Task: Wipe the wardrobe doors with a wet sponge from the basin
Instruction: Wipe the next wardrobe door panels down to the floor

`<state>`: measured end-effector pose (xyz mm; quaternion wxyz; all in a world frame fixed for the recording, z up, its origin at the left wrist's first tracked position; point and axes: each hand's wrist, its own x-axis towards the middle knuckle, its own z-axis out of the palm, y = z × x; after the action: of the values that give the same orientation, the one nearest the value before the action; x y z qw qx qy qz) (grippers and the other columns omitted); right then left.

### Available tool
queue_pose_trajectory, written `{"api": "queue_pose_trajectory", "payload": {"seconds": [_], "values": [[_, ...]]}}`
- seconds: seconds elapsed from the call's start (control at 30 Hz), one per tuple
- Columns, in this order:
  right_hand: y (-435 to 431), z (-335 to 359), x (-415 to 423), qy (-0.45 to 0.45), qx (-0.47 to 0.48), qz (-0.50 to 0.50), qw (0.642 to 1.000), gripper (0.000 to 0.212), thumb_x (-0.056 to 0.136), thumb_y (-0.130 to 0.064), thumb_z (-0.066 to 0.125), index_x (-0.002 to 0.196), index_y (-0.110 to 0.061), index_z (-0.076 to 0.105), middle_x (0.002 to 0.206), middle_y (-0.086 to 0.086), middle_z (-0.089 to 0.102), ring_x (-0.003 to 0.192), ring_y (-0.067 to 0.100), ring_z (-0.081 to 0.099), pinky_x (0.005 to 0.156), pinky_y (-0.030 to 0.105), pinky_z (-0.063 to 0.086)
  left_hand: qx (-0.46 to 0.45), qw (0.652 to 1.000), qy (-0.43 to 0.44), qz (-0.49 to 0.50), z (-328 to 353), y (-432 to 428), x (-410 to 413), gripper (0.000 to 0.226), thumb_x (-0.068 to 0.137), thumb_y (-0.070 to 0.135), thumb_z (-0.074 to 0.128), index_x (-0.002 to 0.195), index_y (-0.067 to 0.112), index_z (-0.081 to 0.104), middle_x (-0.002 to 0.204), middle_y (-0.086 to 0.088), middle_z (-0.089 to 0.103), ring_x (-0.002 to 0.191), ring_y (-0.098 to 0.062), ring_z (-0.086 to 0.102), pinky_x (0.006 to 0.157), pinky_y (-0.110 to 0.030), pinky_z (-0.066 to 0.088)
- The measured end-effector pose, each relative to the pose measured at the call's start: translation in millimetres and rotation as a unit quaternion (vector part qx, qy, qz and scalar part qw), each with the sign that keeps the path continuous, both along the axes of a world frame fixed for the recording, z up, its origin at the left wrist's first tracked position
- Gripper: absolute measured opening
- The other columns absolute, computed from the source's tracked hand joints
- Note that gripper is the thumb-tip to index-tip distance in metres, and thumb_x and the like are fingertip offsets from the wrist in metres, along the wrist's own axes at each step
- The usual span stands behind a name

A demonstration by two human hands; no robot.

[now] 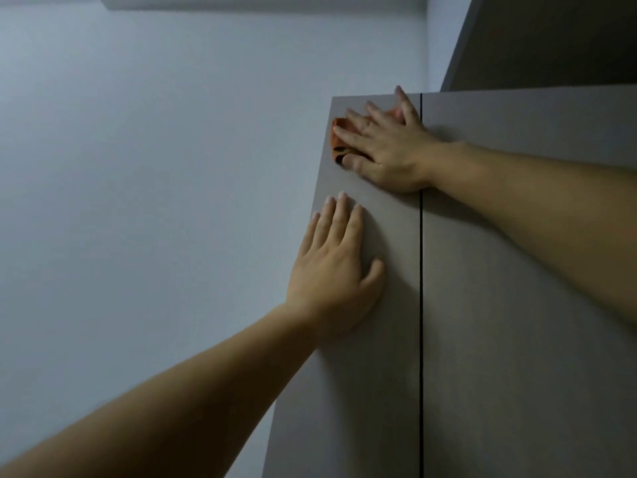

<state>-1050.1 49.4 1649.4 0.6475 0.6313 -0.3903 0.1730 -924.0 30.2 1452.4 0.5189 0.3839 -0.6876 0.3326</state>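
Two grey-brown wardrobe doors fill the right half of the view, split by a thin dark vertical gap: the left door (pixel 362 391) and the right door (pixel 517 374). My right hand (pixel 386 150) presses an orange sponge (pixel 339 139) flat against the top left corner of the left door; only the sponge's left edge shows beyond my fingers. My left hand (pixel 334 270) lies flat, fingers spread, on the same door lower down, holding nothing. The basin is not in view.
A pale white wall (pixel 155 201) runs along the left of the wardrobe. Above the doors at the top right sits a darker upper cabinet panel (pixel 551 39). The ceiling edge shows at the top.
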Motion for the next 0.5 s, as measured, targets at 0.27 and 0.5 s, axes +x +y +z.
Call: {"api": "queue_pose_trajectory", "payload": {"seconds": [0.27, 0.5], "values": [[-2, -21, 2, -0.002, 0.042, 0.052, 0.998, 0.069, 0.103, -0.064, 0.011, 0.163, -0.032, -0.002, 0.171, -0.004, -0.01, 0.157, 0.02, -0.012, 0.125, 0.049, -0.013, -0.011, 1.0, 0.009, 0.001, -2, 0, 0, 0.077, 0.105, 0.053, 0.032, 0.162, 0.025, -0.012, 0.167, 0.005, -0.025, 0.15, -0.007, -0.03, 0.119, -0.025, -0.021], [1, 44, 11, -0.116, 0.029, 0.053, 0.991, 0.069, 0.103, -0.064, 0.008, 0.163, -0.032, -0.003, 0.172, -0.003, -0.01, 0.157, 0.023, -0.011, 0.126, 0.049, -0.006, -0.017, 1.0, 0.013, 0.004, -3, -4, 0, 0.077, 0.104, 0.056, 0.03, 0.161, 0.029, -0.015, 0.166, 0.008, -0.028, 0.148, -0.005, -0.033, 0.118, -0.024, -0.021]]}}
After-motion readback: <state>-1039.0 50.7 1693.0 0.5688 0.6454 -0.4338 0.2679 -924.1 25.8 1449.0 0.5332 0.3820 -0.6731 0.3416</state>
